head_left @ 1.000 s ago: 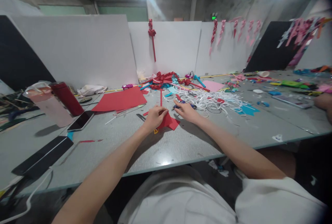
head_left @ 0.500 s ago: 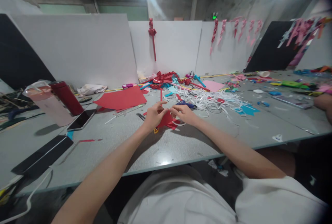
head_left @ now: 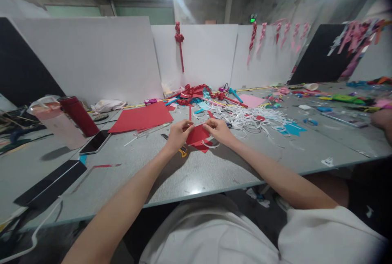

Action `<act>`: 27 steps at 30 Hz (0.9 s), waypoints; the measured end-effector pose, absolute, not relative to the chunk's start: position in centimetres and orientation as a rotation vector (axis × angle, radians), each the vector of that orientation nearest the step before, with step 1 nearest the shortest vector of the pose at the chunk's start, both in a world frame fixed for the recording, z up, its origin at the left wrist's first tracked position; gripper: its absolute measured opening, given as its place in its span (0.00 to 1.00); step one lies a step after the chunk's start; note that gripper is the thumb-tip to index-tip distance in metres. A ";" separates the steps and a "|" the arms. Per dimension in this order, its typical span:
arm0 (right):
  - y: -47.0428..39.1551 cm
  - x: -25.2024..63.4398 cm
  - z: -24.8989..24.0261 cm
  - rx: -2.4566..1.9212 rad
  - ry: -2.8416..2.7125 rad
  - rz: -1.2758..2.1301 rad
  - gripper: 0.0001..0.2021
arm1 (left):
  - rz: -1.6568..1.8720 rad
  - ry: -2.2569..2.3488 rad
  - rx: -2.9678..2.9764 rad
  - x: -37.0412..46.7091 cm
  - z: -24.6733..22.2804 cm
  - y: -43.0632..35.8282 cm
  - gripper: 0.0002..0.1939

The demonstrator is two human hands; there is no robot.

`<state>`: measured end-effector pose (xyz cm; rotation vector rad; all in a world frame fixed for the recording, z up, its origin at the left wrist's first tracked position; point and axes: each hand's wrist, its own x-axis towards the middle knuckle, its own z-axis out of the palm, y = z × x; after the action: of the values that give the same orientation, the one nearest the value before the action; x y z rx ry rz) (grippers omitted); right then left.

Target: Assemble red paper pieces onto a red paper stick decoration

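Observation:
A small red paper piece [head_left: 197, 134] is held between my two hands, with a pale edge along its top. My left hand [head_left: 179, 134] pinches its left side, and my right hand [head_left: 218, 130] pinches the upper right corner. Below it, more red paper pieces [head_left: 204, 148] lie on the grey table [head_left: 196, 174]. Scissors with yellow handles [head_left: 183, 151] rest beside my left wrist. A thin white curled strip [head_left: 211, 145] lies under my right hand.
White paper strips [head_left: 249, 118] are heaped beyond my right hand. Red sheets [head_left: 142, 116] lie to the left, near a phone [head_left: 95, 141], a red flask [head_left: 79, 115] and a pink bottle [head_left: 58, 123]. Someone's arm [head_left: 382, 119] is at the far right.
My hands have moved slightly apart, and the red paper between them now shows as a flat piece. More of the yellow-handled scissors is visible.

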<state>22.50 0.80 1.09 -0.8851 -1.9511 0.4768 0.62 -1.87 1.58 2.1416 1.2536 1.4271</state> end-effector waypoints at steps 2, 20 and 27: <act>1.6 22.8 0.7 -0.942 -1.940 0.484 0.15 | 1.450 1.299 2.176 0.3 1.4 -1.4 0.05; 1.1 22.7 1.1 -0.967 -1.967 0.290 0.09 | 1.378 1.247 2.179 0.5 1.0 -1.3 0.07; 0.6 22.8 1.2 -1.001 -2.128 0.030 0.07 | 1.360 1.272 2.148 0.4 0.8 -1.1 0.08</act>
<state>22.81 0.59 1.19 -1.0009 -2.1283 0.0302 0.42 -1.15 0.84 2.1478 1.2717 1.3595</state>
